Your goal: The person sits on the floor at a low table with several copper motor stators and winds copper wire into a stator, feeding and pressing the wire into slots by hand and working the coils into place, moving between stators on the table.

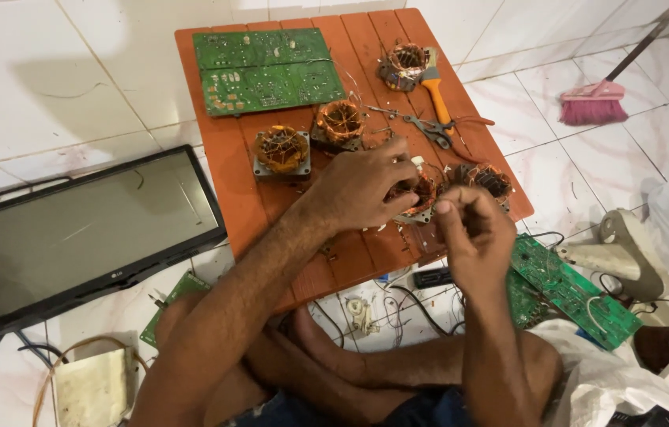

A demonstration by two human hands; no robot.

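My left hand (362,186) rests on a copper-wound motor stator (420,196) near the front edge of a low orange wooden table (232,166) and grips it. My right hand (473,233) is raised just in front of the stator, fingers pinched together; what it pinches is too small to see. Another stator (483,180) lies just right of the held one. Two more stators (281,150) (340,122) sit behind my left hand, and one more stator (404,65) lies at the far right.
Two green circuit boards (263,69) lie at the table's back. An orange-handled brush (436,91) and pliers (429,126) are at its right. A flat monitor (81,229) lies on the floor left, another green board (572,289) right, a pink broom (594,103) beyond.
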